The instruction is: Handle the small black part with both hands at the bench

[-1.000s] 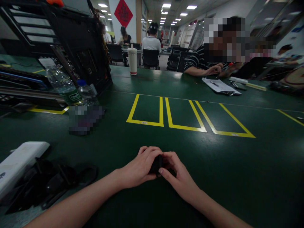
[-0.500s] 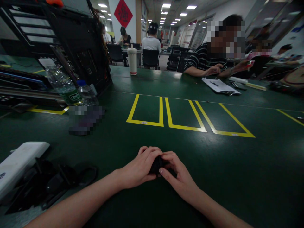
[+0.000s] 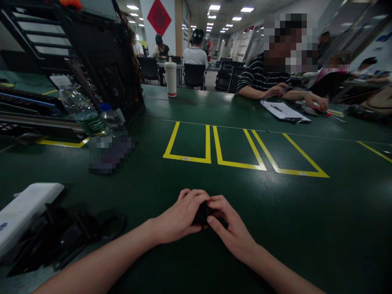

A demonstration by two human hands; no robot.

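Observation:
A small black object (image 3: 201, 215) sits between my two hands, low over the green table (image 3: 171, 179); its kind is hard to make out because fingers cover most of it. My left hand (image 3: 180, 214) is closed around its left side, with the fingers over the top. From the right, my right hand (image 3: 228, 222) grips it between the thumb and bent fingers. The thumb rests on the near side of the object.
At left lie a white case (image 3: 30, 208) and black strapped gear (image 3: 70, 232). Behind them stand bottles (image 3: 82, 110) and a large black frame (image 3: 104, 61). Yellow tape outlines (image 3: 186, 158) mark the table. Across it, a person in stripes (image 3: 260, 75) sits by a clipboard (image 3: 284, 111).
My hands and the black object stay nearly still; my right thumb has shifted slightly. Across the table, the person's hand with a red-handled tool has come down to the tabletop.

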